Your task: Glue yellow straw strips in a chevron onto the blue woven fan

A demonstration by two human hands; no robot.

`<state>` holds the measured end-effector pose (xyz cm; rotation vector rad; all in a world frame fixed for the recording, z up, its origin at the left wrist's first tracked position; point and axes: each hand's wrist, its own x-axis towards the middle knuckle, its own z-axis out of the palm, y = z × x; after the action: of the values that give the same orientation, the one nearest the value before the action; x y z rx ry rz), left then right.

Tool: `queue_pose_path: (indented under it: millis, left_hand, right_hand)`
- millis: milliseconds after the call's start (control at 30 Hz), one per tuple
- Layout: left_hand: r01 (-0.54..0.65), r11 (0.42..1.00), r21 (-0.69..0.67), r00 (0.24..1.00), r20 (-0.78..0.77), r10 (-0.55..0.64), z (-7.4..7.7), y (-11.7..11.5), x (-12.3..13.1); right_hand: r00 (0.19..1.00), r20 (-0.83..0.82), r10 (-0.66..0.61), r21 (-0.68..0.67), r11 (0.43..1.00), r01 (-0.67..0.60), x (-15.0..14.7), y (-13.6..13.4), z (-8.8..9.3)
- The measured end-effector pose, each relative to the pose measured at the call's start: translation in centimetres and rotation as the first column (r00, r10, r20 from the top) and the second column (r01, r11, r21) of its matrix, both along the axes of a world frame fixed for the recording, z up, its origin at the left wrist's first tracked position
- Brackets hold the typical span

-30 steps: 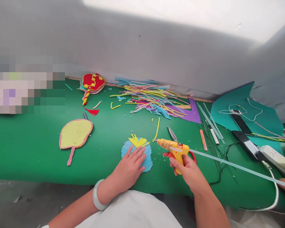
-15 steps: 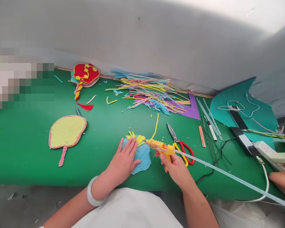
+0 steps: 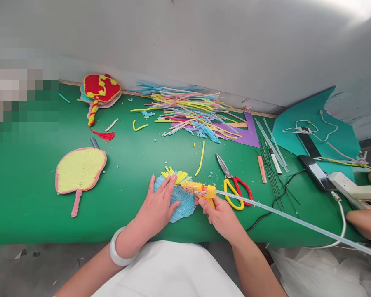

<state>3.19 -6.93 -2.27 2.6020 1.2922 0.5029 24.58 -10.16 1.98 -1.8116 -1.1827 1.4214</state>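
Note:
A blue panel of fuzzy stems [image 3: 183, 208] lies on the green table near its front edge, with short yellow stem pieces [image 3: 181, 176] fanned along its upper side. Across the panel's left part my left hand [image 3: 159, 202] rests flat, fingers spread. My right hand [image 3: 214, 212] grips the handle of a yellow hot glue gun [image 3: 200, 189]. The gun's nozzle points left at the yellow pieces, close to my left fingertips; whether it touches is hard to make out. From the gun's back a long clear glue stick [image 3: 284, 214] sticks out to the right.
Scissors [image 3: 231, 185] with red and yellow handles lie right of the gun. Behind is a heap of coloured stems [image 3: 188, 107]. A yellow fan [image 3: 80, 169] and a red fan [image 3: 102, 88] are on the left. A phone [image 3: 317, 173] and a power strip [image 3: 349, 189] sit near another person's arm [image 3: 366, 225].
The glue gun in my right hand has moved left and its nozzle now reaches nearer my left fingers. My left hand stays on the panel. The whole view has shifted slightly.

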Motion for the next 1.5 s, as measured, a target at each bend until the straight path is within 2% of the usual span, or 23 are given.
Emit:
queue_pose_path:
  millis: [400,600,1167,1500]
  left_hand:
    - [0.000,1.000,-0.003,1.000,-0.019,0.000,0.0,0.0,0.1]
    - [0.005,0.999,0.042,0.999,-0.041,-0.003,0.0,0.0,0.1]
    - [0.005,0.998,0.062,0.998,-0.068,-0.001,-0.2,0.0,0.2]
    - [0.005,0.997,0.076,0.998,-0.070,0.000,-0.1,0.1,0.2]
  right_hand:
    - [1.000,0.028,-0.002,-0.015,1.000,0.002,0.1,0.1,-0.7]
    - [1.000,0.030,-0.009,0.008,1.000,0.009,0.3,0.2,-1.1]
    - [0.997,0.075,-0.020,0.018,1.000,0.018,0.7,0.4,-1.2]
    - [0.990,0.126,-0.063,0.019,0.998,0.061,1.0,0.7,-0.6]
